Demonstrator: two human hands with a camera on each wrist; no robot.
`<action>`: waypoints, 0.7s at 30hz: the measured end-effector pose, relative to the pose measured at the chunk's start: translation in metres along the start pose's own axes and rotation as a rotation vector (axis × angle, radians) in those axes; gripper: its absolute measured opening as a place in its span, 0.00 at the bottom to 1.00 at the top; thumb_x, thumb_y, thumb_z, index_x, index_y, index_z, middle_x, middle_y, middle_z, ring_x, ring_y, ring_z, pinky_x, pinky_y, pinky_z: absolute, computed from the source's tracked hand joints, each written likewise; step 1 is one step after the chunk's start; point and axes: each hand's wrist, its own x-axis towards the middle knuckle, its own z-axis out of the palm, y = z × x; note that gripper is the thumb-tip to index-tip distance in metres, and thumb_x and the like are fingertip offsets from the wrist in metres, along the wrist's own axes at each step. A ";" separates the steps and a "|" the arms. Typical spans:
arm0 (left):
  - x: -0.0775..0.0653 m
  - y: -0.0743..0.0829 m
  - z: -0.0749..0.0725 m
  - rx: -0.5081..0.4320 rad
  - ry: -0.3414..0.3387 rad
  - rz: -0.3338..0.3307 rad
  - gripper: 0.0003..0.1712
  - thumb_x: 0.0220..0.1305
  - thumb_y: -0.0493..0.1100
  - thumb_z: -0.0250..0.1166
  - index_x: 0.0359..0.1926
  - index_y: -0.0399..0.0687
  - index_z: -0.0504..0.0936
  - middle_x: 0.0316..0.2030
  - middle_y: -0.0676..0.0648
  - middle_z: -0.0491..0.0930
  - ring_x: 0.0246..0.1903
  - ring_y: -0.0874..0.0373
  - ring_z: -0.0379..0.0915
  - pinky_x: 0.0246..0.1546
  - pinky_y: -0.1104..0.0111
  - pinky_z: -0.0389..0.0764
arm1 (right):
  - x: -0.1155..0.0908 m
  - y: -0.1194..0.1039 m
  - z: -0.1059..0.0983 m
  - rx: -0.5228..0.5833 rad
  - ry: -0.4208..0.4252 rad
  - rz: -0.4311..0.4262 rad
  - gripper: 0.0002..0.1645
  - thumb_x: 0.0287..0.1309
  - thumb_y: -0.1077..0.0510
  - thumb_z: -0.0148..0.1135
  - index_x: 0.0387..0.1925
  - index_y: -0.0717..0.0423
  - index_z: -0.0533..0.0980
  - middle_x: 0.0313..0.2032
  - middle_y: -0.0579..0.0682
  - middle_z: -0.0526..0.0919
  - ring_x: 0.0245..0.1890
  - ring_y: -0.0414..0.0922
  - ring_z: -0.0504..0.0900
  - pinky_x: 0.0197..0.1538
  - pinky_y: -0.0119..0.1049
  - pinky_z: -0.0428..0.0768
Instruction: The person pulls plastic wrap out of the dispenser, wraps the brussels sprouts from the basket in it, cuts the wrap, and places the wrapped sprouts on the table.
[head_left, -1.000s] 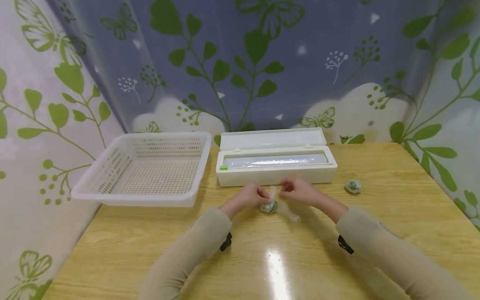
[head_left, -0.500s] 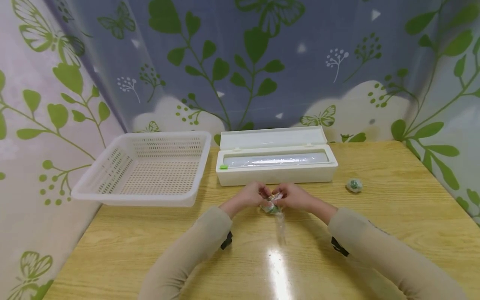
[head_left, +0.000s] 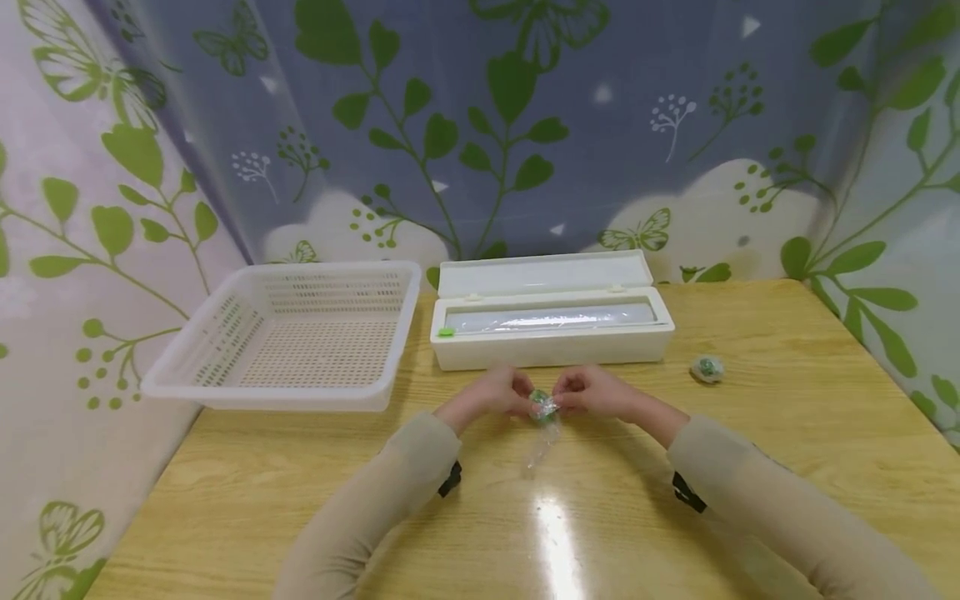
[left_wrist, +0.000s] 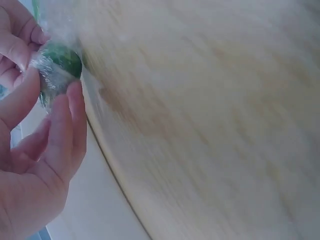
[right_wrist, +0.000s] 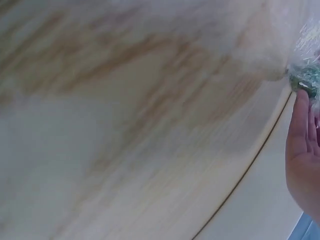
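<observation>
Between the two hands is a small round green thing (head_left: pixel 542 405) wrapped in clear cling film, its exact kind unclear through the film. My left hand (head_left: pixel 497 392) holds it with thumb and fingers; the left wrist view shows those fingers around the green thing (left_wrist: pixel 65 59). From the other side my right hand (head_left: pixel 596 392) pinches the film at the bundle. A loose tail of cling film (head_left: pixel 542 450) hangs down toward the table. At the edge of the right wrist view, the right hand (right_wrist: pixel 304 150) is partly cut off.
Behind the hands stands a white cling film box (head_left: pixel 555 350), lid raised, a film roll (head_left: pixel 551 318) inside. A white perforated basket (head_left: pixel 281 396) is at left. Another wrapped green bundle (head_left: pixel 707 368) lies at right on the wooden table (head_left: pixel 315 467).
The right hand was apart from the bundle, then came in to the film and now pinches it. The bundle has been turned, and the film's loose tail has swung from right to lower left.
</observation>
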 end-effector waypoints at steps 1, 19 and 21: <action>0.000 0.001 0.000 -0.012 0.012 0.011 0.20 0.48 0.38 0.68 0.42 0.34 0.74 0.33 0.46 0.75 0.29 0.56 0.73 0.29 0.70 0.76 | 0.001 0.000 -0.001 -0.045 0.016 -0.020 0.07 0.54 0.65 0.57 0.31 0.68 0.74 0.28 0.51 0.79 0.30 0.42 0.77 0.35 0.35 0.77; 0.008 0.006 -0.002 0.086 0.087 0.169 0.12 0.47 0.32 0.66 0.36 0.38 0.81 0.37 0.45 0.79 0.39 0.55 0.73 0.37 0.72 0.74 | 0.012 -0.003 -0.003 -0.274 0.006 -0.135 0.19 0.45 0.70 0.63 0.42 0.72 0.73 0.41 0.63 0.77 0.39 0.53 0.78 0.39 0.37 0.77; 0.006 0.006 -0.004 0.122 0.084 0.169 0.08 0.50 0.36 0.66 0.35 0.40 0.82 0.36 0.47 0.79 0.40 0.56 0.72 0.37 0.71 0.73 | 0.013 -0.004 -0.002 -0.300 -0.008 -0.133 0.18 0.44 0.69 0.65 0.40 0.71 0.74 0.38 0.60 0.79 0.37 0.51 0.79 0.39 0.36 0.77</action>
